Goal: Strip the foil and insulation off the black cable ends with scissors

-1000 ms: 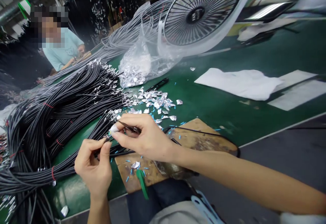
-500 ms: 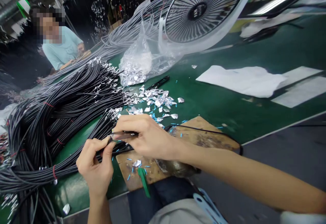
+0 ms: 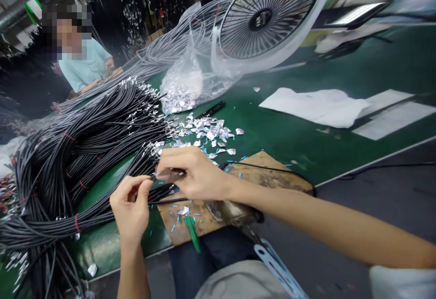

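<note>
My left hand [image 3: 131,206] pinches the end of a thin black cable [image 3: 160,193] between thumb and fingers. My right hand [image 3: 192,172] is closed on a slim metal tool, likely tweezers [image 3: 168,175], whose tip meets the cable end at my left fingertips. Both hands hover over the near edge of the green table [image 3: 306,135], just left of a worn wooden board [image 3: 269,183]. A big bundle of black cables [image 3: 85,144] with foil-wrapped ends lies to the left.
Foil scraps [image 3: 204,133] and small blue bits litter the table. Behind them are a clear plastic bag [image 3: 185,85] of foil, a white fan [image 3: 269,15], grey cables and white cloth [image 3: 316,106]. Another person [image 3: 83,65] works at the far left.
Both hands have drifted slightly up and to the right. The tool has levelled out and its tip stays at the cable end.
</note>
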`<state>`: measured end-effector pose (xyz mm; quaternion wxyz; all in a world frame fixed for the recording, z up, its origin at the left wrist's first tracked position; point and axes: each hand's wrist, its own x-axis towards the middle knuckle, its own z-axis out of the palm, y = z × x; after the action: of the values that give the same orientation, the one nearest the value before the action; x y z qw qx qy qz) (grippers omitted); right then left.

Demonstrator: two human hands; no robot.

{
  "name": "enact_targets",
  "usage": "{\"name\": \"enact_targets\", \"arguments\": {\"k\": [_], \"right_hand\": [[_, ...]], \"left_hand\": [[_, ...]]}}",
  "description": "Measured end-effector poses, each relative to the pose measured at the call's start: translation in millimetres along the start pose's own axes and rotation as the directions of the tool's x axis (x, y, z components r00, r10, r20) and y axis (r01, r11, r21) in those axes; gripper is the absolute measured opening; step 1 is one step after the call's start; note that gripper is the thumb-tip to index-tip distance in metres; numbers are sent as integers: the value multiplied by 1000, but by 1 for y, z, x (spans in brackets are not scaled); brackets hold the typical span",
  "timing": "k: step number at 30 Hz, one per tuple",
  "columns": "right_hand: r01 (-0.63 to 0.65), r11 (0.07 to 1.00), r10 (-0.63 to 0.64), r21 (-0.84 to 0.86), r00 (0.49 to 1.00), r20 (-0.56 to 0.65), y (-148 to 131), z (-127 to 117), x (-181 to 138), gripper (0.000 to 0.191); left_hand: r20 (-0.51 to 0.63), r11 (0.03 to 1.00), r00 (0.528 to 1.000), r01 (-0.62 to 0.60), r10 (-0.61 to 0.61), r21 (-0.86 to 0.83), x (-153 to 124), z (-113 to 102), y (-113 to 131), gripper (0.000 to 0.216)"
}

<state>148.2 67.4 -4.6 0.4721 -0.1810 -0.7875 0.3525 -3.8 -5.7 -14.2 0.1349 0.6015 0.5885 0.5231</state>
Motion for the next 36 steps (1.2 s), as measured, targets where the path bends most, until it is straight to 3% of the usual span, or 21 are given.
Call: {"name": "enact_targets", "arguments": {"k": [3,5,8,12,14,17,19,25,29,32,34,36], "right_hand": [[-245,878,191,410,967,169,-2,0,3,21],[-346,784,270,515,938,219,-1,0,6,22],[-381,735,397,561,912,100,0,-2,9,23],[-338,616,575,712,810,-113,1,-8,13,29],[-314,729,534,609,817,-218,-1,-7,13,20],[-321,865,396,385,909,-131,-6,-3,10,7],[-287,910,326,299,941,-88,-9,0,8,12],[-164,967,192,196,972,-132,-10,0,4,18],[-195,961,222,197,967,-126,-10,0,3,20],[-289,910,326,297,942,-80,-10,-1,4,14],[-392,828,421,401,907,16,-10,-3,7,12],[-537,686,518,491,834,190,-9,-5,10,12]], "left_hand": [[1,999,999,-46,46,-14,0,1,-1,8],[-25,996,996,-86,86,-7,-1,2,0,6],[-89,992,988,-126,127,10,-2,3,0,6],[-116,994,988,-105,104,-5,-2,2,0,4],[-110,995,989,-96,96,1,-1,1,0,3],[-138,994,984,-112,113,16,-1,1,0,2],[-149,992,981,-120,123,24,-2,0,0,2],[-154,990,978,-130,137,55,-3,1,0,2],[-186,982,966,-170,182,76,-4,5,2,5],[-189,974,956,-212,224,83,-4,8,3,8],[-189,970,952,-230,242,81,-4,8,2,9],[-156,966,955,-239,252,97,-4,6,1,9]]}}
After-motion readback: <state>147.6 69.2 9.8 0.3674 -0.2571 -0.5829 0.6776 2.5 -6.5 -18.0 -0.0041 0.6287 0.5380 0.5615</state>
